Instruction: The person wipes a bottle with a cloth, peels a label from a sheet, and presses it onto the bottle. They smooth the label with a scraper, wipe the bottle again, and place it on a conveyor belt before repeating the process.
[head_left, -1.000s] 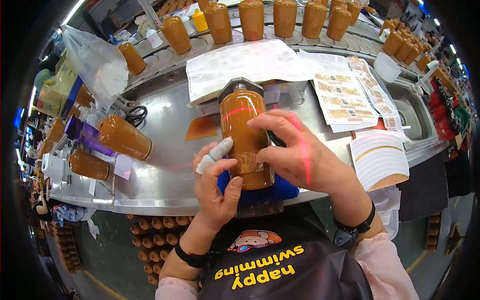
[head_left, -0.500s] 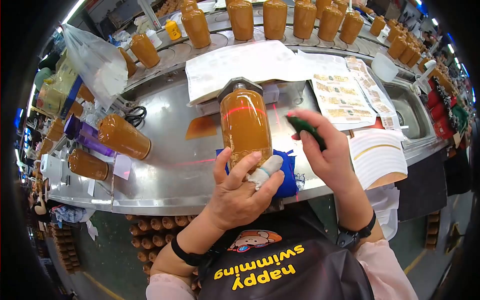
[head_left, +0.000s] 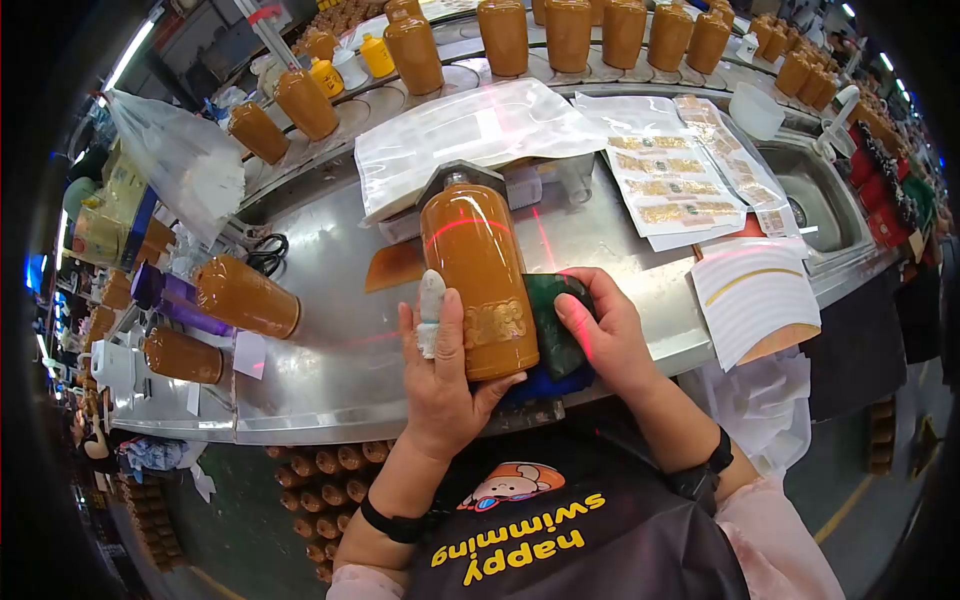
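Observation:
A glossy brown bottle lies on the workbench, its neck in a dark angular holder and a gold raised label near its base. Around the base end is my left hand, with a white covering on one finger, gripping the bottle from the left and below. My right hand pinches a dark green flat piece against the bottle's right side. Under the base, a blue cloth is partly hidden. Red laser lines cross the bottle.
Brown bottles stand along a conveyor at the back. White sheets and gold label sheets lie behind the holder. Two bottles rest at the left, near a purple object. A sink is at the right.
My right hand has moved left and down, bringing the green piece to the bottle. My left hand has shifted to the bottle's left side, and the label now shows. The view has shifted slightly.

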